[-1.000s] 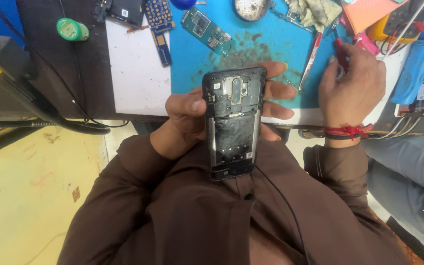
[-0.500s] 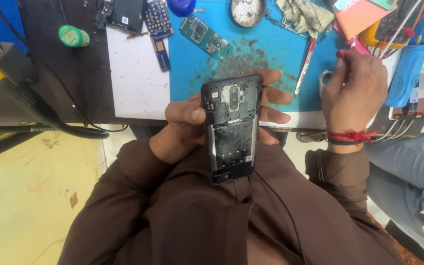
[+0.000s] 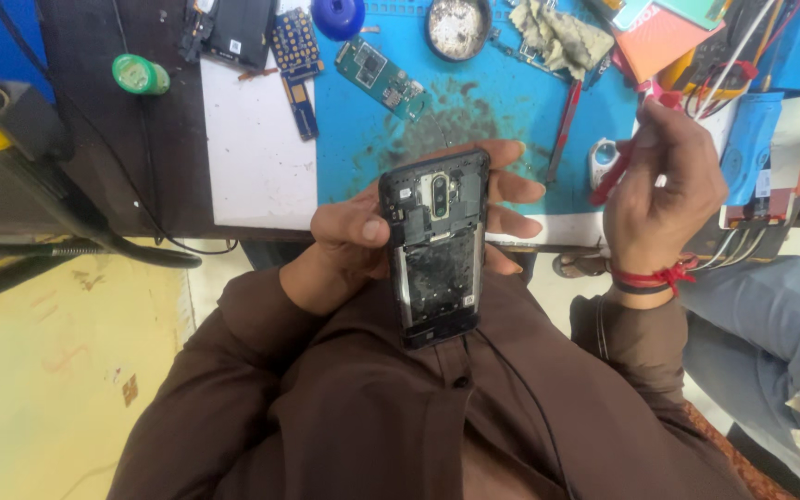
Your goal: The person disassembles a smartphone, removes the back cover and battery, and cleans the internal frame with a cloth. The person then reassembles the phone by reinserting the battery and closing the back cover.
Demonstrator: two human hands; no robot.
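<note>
The opened smartphone (image 3: 437, 245) stands with its long axis running nearly straight up and down the view, tipped slightly, its camera end pointing away toward the workbench and its lower end toward the person's chest. It is held in the air above the brown sleeves, just in front of the bench edge. Its back cover is off: a black frame surrounds a vertical camera module near the top and a bare, grey, smeared battery bay below (the bay looks scuffed with old glue).

The left hand (image 3: 363, 236) grasps the phone, thumb pressed on its left edge and fingers wrapped behind, their tips showing past the right edge. The right hand (image 3: 664, 199), with a red thread around the wrist, is closed around one red-handled tool (image 3: 618, 171), raised over the right part of the blue work mat (image 3: 483, 102).

On the bench lie two green circuit boards (image 3: 381, 79) and (image 3: 296, 56), one round metal dish (image 3: 456, 26), one crumpled cloth (image 3: 562, 37), and one green tape roll (image 3: 139, 74).
</note>
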